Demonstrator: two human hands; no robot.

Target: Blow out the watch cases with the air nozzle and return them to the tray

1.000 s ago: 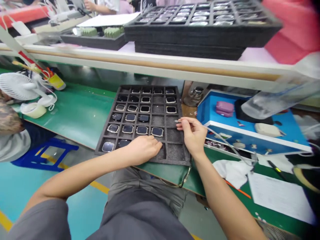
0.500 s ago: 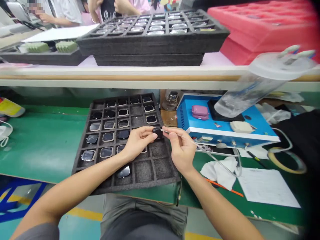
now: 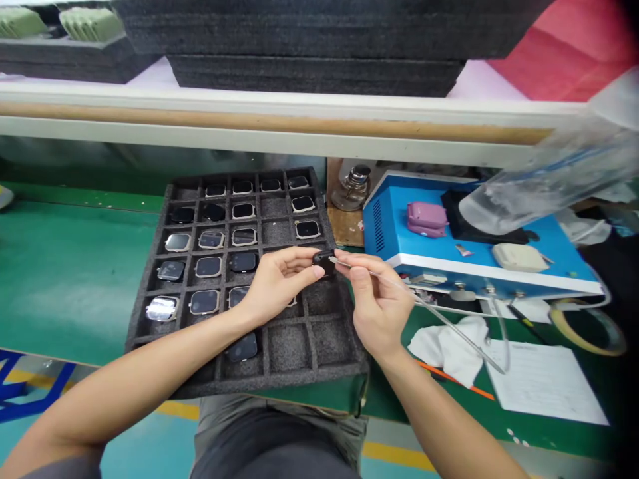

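Over the right part of a black foam tray [image 3: 289, 346], my left hand [image 3: 279, 283] pinches a small black watch case [image 3: 324, 264] between thumb and fingers. My right hand [image 3: 382, 303] holds a thin tool with a clear tube [image 3: 429, 307] trailing from it; its tip touches or nearly touches the case's right side. Fingertips partly cover the case. Square watch faces [image 3: 208, 267] lie in many of the tray's compartments, some silver-rimmed and some black. My left forearm covers part of the lower rows.
Behind, a shelf edge [image 3: 279, 133] carries black foam trays [image 3: 319, 73]. At right stand a blue machine [image 3: 394, 229] with a pink case [image 3: 427, 218] on it, white cloth [image 3: 456, 346], paper [image 3: 549, 382] and a tape roll [image 3: 589, 326]. A glass bottle [image 3: 352, 189] stands behind the tray.
The head view has tilted down and moved closer, so less of the shelf shows and the people behind are out of view. Both hands keep their holds on the case and tool.
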